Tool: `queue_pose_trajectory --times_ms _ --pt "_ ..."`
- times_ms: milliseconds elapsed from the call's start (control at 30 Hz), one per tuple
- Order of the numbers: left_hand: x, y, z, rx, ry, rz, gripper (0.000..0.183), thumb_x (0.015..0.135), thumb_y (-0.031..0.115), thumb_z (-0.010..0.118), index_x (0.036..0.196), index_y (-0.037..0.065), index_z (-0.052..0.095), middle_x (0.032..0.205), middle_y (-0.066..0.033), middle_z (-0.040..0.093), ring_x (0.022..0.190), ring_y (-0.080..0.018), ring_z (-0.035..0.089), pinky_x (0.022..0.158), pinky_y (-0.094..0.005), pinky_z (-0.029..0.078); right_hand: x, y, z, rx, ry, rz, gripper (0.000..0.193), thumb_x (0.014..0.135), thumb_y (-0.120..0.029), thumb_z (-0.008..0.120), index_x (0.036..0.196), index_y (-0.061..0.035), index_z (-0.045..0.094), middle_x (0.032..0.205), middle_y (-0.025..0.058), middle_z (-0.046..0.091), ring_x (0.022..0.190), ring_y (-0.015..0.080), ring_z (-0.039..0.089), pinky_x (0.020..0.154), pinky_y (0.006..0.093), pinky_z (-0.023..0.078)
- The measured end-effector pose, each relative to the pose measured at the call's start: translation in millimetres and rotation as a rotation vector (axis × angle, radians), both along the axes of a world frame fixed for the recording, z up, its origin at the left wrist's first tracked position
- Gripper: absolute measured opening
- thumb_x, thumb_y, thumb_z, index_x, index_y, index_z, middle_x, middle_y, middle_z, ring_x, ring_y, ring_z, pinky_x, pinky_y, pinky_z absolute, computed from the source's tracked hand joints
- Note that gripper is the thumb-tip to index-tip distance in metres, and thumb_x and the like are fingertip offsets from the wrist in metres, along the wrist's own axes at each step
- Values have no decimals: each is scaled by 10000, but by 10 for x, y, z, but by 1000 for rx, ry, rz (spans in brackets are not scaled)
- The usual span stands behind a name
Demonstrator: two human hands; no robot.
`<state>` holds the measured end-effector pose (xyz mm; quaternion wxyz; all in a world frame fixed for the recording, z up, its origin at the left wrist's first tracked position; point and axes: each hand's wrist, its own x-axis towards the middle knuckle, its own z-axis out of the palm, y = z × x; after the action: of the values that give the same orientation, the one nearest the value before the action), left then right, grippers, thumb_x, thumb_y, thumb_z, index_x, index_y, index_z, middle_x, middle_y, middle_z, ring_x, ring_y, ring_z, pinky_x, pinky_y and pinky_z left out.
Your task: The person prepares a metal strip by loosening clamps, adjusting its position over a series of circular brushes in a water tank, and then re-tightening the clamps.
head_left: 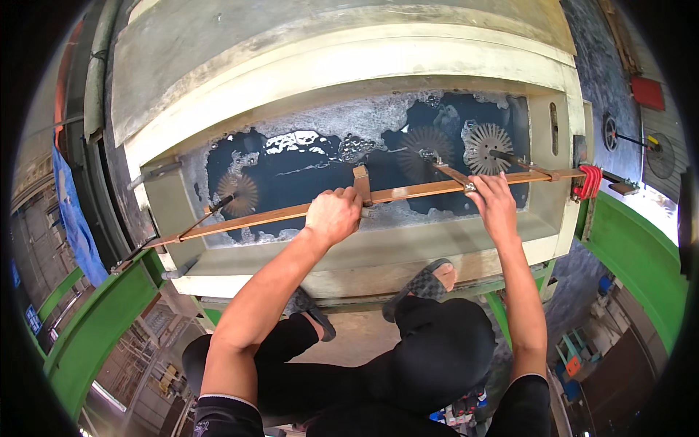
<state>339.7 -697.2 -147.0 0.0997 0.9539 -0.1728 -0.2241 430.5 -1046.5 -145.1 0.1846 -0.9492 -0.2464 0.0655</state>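
Note:
A long copper-coloured bar (pixel 277 215) crosses a pale tank (pixel 342 273) of dark, foamy liquid. My left hand (pixel 335 215) is closed at the bar's middle, its fingers against a flat copper hanger (pixel 362 182); the thumb is hidden. Farther right, my right hand (pixel 496 207) pinches the near end of a second copper hanger (pixel 453 173). From that hanger a toothed metal disc (pixel 427 149) hangs partly under the liquid. Another toothed disc (pixel 489 148) shows pale beside it, and a brownish one (pixel 239 194) hangs at the left.
Red clamps or cables (pixel 591 182) sit at the bar's right end. Green beams (pixel 109 331) run along both sides. A wide grey cover (pixel 342 33) lies behind the tank. My sandalled feet (pixel 422 280) are at the tank's near side. A fan (pixel 660 156) stands at the far right.

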Motion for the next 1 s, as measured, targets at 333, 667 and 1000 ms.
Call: queue_pose_trajectory --times_ms 333,667,1000 --pt "48 -15 -13 40 68 -50 312 731 289 770 927 92 629 896 -45 609 865 -220 654 721 -358 541 7 -22 50 -21 8 5 385 794 -187 749 1162 -114 664 1089 78 670 1037 283 613 1079 489 423" --pt "-147 1255 977 102 404 72 574 794 248 694 1320 66 552 1037 -169 703 874 -345 705 770 -454 576 70 112 169 11 149 79 449 825 -189 751 1245 -90 624 1189 132 647 1137 327 590 1107 492 378" --pt "-1927 3615 871 346 141 645 601 803 172 730 1363 79 534 1352 -101 566 983 -341 671 815 -440 560 -277 741 533 -218 -6 281 568 859 -205 700 1376 -68 507 1463 166 444 1386 354 382 1194 534 224"
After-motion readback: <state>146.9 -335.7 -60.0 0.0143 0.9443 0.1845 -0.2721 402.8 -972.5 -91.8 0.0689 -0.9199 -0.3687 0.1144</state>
